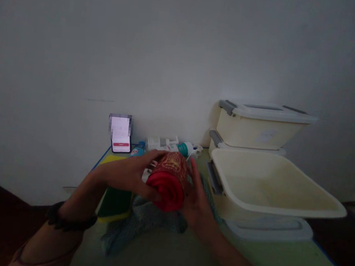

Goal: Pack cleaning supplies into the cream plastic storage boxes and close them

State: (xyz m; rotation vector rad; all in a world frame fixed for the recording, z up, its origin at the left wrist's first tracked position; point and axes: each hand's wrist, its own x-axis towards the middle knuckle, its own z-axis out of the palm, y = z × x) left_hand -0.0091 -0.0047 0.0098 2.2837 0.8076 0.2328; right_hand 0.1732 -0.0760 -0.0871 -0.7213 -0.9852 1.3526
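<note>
Head view: both hands' fingers around red roll (170, 182) above green tabletop (281, 260), pale wall (172, 57) behind.

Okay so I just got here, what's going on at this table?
Someone's left hand and right hand are around a red roll, held over the table and a grey-blue cloth. A sponge lies to the left, and a lit phone stands near the wall. Bottles lie behind the roll. On the right, an open bin stands in front of a lidded one.
</note>
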